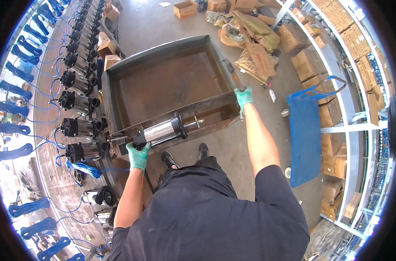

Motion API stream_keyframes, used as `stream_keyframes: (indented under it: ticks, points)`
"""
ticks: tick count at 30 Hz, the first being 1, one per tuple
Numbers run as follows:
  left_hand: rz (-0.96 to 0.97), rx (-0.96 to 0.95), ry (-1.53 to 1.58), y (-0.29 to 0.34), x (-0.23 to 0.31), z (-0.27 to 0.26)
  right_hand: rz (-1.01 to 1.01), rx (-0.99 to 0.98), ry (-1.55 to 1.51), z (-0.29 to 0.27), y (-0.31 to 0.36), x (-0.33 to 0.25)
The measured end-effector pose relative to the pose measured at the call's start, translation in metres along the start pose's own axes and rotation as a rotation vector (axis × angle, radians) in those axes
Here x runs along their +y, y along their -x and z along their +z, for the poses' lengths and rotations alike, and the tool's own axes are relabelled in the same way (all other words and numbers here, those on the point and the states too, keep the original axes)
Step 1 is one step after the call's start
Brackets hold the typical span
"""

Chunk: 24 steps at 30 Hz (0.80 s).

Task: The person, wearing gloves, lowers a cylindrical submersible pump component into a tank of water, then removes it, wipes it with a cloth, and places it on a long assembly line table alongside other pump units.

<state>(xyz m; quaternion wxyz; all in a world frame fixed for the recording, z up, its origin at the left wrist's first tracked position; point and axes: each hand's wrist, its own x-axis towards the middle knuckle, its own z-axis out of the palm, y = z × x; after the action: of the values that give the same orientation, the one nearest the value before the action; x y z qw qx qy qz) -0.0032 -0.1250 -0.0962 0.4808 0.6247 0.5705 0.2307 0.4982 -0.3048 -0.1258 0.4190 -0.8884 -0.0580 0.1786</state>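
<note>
Head view: green-gloved left hand (138,157) clasps black-ended silver metal cylinder (160,132), likely heavy, slick; firmest hold near hand. Green-gloved right hand (244,97): closure unclear.

Covering part of the pump's black end (139,137) with the left hand (138,157), leaving unclear the contact of the right hand (244,98) at the tank corner (226,99), cutting off the dark shirt (211,226) at the lower edge
</note>
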Motion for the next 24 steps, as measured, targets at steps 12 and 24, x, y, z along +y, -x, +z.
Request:
stream_keyframes:
  ticks: [12, 24]
  points:
    - [0.006, -0.07, -0.142, -0.005, 0.013, -0.012, 0.139, -0.714, -0.386, 0.027, 0.151, -0.044]
    - [-0.061, -0.119, -0.266, -0.012, 0.017, -0.017, 0.3, -0.696, -0.538, 0.051, 0.157, -0.044]
